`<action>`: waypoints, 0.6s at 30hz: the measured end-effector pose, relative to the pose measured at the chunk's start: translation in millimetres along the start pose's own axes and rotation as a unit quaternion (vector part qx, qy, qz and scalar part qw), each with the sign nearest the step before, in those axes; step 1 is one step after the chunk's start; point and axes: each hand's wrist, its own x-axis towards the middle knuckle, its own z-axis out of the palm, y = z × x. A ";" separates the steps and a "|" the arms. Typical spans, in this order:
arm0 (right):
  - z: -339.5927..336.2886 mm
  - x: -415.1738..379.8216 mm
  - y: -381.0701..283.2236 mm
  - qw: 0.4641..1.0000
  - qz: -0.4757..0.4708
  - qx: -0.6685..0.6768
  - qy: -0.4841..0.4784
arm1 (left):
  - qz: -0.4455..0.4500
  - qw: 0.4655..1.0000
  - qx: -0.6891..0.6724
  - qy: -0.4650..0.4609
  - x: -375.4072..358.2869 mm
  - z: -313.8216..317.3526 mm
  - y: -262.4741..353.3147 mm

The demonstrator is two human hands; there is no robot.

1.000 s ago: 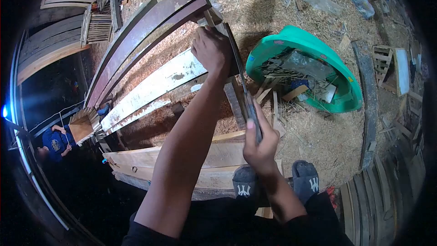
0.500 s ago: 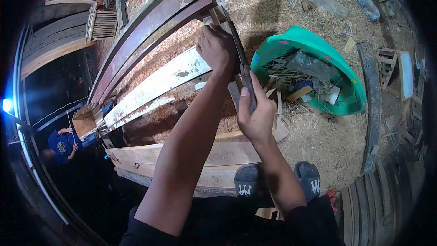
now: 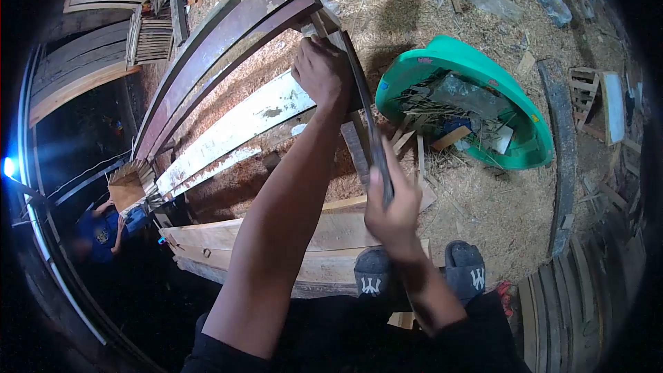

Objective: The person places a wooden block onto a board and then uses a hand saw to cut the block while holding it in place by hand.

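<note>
My left hand [image 3: 322, 72] is closed over a wooden piece [image 3: 338, 41] at the end of the curved boards, its fingers curled round the edge. My right hand [image 3: 395, 211], a little blurred, grips the lower end of a long, thin dark blade [image 3: 366, 93]. That blade is seen nearly edge-on, running up along the right side of the wooden piece, close by my left hand. A maroon curved board [image 3: 214, 59] and a white paint-worn board [image 3: 238, 128] stretch away to the left of my left hand.
A green plastic tub [image 3: 542, 117] with wood scraps and plastic stands to the right. Pale planks [image 3: 331, 235] lie before my sandalled feet. Shavings [image 3: 476, 228] cover the ground. At the left, a person in a blue shirt [image 3: 103, 233] is beside a wooden block [image 3: 126, 193].
My right hand has drawn back toward my body with the blade, exposing more of its length. My left hand keeps its hold on the wooden piece. The person at left has shifted slightly.
</note>
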 end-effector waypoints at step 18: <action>14.5 44.0 1.9 0.998 0.043 -0.046 -0.019 | 0.023 1.000 0.002 0.015 -1.1 4.9 -4.8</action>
